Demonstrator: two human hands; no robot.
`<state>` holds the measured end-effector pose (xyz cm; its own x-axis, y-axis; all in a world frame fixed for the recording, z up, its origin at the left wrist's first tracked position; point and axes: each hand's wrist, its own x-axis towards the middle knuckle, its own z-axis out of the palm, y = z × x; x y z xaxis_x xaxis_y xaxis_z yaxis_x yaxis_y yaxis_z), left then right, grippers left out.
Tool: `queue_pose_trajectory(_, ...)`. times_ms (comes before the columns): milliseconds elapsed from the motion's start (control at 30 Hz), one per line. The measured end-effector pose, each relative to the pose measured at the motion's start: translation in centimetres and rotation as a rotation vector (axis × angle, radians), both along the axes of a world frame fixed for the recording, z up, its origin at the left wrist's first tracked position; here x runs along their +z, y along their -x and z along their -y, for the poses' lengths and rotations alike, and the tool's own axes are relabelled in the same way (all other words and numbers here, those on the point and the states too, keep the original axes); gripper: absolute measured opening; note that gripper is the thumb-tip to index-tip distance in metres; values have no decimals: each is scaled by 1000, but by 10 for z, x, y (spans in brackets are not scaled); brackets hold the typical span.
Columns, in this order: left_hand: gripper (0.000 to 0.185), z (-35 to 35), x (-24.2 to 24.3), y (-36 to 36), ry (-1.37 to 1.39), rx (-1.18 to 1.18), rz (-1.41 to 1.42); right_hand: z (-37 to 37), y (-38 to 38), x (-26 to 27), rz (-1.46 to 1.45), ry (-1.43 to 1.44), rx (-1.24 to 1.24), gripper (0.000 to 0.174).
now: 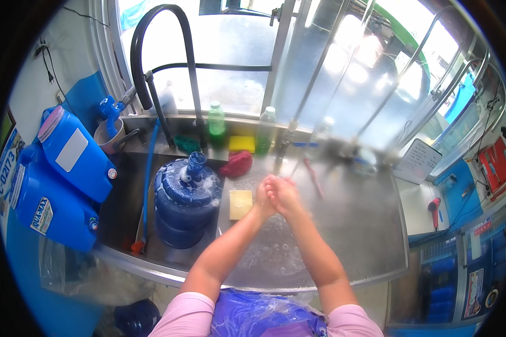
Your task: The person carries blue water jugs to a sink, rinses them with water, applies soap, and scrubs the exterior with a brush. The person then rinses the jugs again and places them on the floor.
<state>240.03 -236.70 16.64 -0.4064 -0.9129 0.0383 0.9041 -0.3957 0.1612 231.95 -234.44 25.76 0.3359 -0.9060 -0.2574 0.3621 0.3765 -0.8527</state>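
Observation:
My left hand (pixel 264 197) and my right hand (pixel 285 194) are pressed together with curled fingers, just in front of a metal tap (pixel 283 145). No object shows in either one; the space between the palms is hidden. Both hands look wet. Beside my left hand lies a pale yellow sponge (pixel 240 204) on the wet stainless-steel counter (pixel 345 227). Behind it sits a crumpled dark-red cloth or scrubber (pixel 237 164). In the sink basin (pixel 122 206) to the left, a blue water jug (pixel 185 202) stands upright with suds on its shoulders and neck.
Blue jerrycans (pixel 74 153) lean at the left. A blue hose (pixel 150 181) hangs into the basin. Along the back stand green-liquid bottles (pixel 216 122), a yellow sponge (pixel 242 143) and a black looped pipe (pixel 160 12). A pink stick-like object (pixel 314 177) lies right of the tap.

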Motion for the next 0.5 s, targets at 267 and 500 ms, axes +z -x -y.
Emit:
queue_pose_trajectory(267,49,-34,31,39,-259,329,195,17,-17,-4,-1040,1129,-484,20)
queue_pose_trajectory(500,30,-27,66,18,-301,60,650,74,26,14,-1896,1269,-514,57)
